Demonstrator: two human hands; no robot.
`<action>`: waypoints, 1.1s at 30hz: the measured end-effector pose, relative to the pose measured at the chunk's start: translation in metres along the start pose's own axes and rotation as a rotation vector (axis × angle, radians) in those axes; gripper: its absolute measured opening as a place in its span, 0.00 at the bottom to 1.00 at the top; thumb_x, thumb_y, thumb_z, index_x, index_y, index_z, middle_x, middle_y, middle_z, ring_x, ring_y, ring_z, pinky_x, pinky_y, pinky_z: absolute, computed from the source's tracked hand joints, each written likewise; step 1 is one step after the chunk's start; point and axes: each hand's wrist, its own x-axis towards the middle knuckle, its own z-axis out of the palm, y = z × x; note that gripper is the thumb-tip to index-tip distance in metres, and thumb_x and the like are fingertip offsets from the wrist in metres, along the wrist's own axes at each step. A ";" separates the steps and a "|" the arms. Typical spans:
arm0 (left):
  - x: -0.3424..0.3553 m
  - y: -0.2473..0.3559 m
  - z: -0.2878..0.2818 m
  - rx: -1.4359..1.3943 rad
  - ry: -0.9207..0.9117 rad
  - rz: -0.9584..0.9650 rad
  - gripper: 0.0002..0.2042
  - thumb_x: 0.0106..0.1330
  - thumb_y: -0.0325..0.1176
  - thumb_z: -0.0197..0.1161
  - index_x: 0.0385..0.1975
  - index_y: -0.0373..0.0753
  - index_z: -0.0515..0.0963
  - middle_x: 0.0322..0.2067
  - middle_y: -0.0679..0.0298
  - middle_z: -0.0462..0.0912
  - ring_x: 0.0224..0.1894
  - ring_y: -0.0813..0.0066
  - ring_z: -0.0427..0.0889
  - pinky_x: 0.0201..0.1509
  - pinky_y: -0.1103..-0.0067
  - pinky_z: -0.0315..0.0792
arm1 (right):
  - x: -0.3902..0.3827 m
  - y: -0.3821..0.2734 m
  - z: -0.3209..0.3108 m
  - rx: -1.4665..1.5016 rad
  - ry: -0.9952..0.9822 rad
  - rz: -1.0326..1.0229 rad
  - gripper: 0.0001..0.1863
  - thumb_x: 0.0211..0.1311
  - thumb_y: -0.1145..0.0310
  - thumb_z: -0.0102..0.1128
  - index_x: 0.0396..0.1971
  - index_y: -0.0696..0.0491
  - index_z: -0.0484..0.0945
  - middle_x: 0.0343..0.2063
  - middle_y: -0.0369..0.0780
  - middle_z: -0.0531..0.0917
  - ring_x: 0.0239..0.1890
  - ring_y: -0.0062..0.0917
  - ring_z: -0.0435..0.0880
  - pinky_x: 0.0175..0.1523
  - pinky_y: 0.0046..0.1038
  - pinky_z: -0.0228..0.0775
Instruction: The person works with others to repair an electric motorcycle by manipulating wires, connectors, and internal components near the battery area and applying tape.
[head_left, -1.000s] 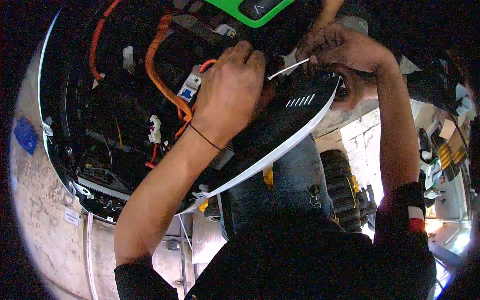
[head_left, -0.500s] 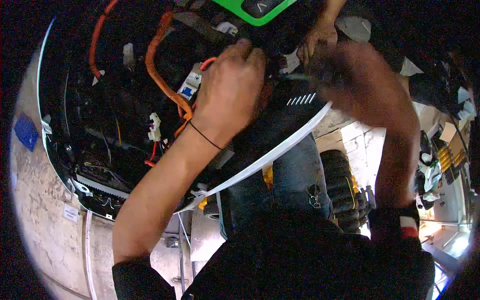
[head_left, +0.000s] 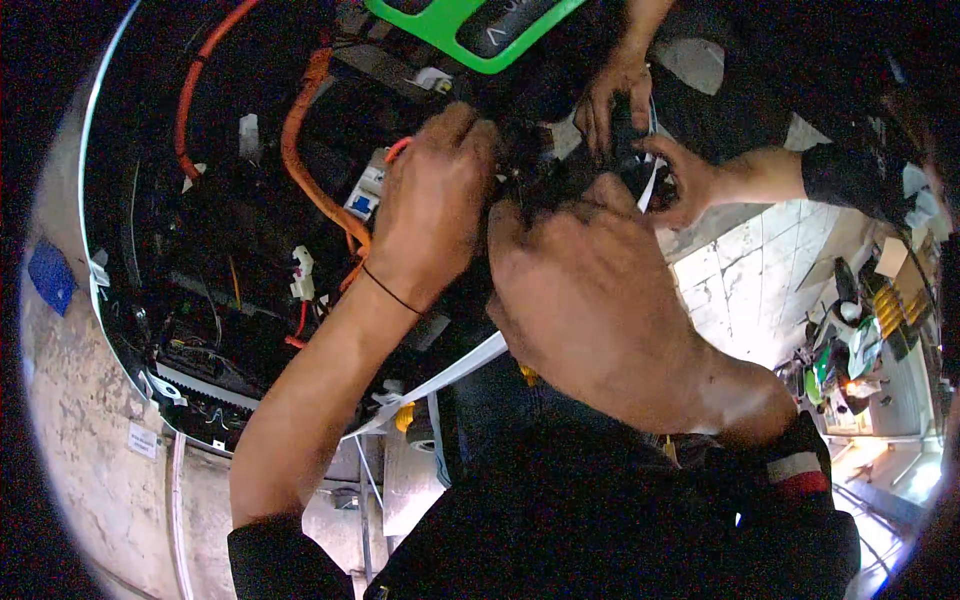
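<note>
The open vehicle bay (head_left: 200, 250) is bounded by a white curved rim (head_left: 440, 375) that runs along its near right side and round the left; beyond it to the right lies tiled floor (head_left: 745, 290), the only open room. Inside, space is tight.

The left hand (head_left: 435, 210) lies knuckles up on the dark wiring bundle (head_left: 545, 170) at the middle far part of the bay, its fingers curled down into it; whether the grip is closed on anything cannot be told. The right hand (head_left: 590, 290) is just beside it, touching the same bundle, back toward the camera, fingers hidden, so its grip cannot be told either.

Half a second ago the right hand was a blur farther right; now it has come in near and left, covering the dark panel that showed before. The left hand has kept its place.

An orange cable (head_left: 305, 160) loops left of the left hand, by a small white-and-blue breaker (head_left: 362, 192). A green panel (head_left: 450, 25) lies at the far edge. Another person's two hands (head_left: 640, 130) work just beyond the bundle, holding a white strap (head_left: 648, 185), crowding the far right side.
</note>
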 end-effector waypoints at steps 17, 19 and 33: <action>0.006 0.006 0.003 0.039 -0.018 -0.022 0.20 0.46 0.31 0.72 0.37 0.31 0.74 0.44 0.47 0.75 0.47 0.48 0.77 0.50 0.64 0.75 | 0.015 0.147 -0.034 0.574 -0.182 0.107 0.12 0.51 0.76 0.64 0.37 0.59 0.80 0.31 0.40 0.84 0.38 0.24 0.82 0.40 0.25 0.73; 0.007 0.008 0.002 0.050 -0.050 -0.015 0.18 0.45 0.31 0.72 0.34 0.31 0.73 0.40 0.49 0.75 0.45 0.49 0.77 0.48 0.63 0.75 | 0.028 0.180 -0.020 0.321 -0.022 -0.343 0.11 0.52 0.76 0.63 0.37 0.59 0.81 0.30 0.37 0.85 0.36 0.21 0.82 0.39 0.23 0.74; 0.006 0.011 -0.002 0.037 -0.080 -0.052 0.19 0.44 0.33 0.73 0.33 0.32 0.74 0.40 0.50 0.74 0.46 0.51 0.77 0.47 0.64 0.75 | 0.040 0.163 0.002 0.500 -0.150 -0.013 0.12 0.56 0.69 0.54 0.35 0.59 0.82 0.29 0.41 0.83 0.32 0.29 0.81 0.40 0.31 0.72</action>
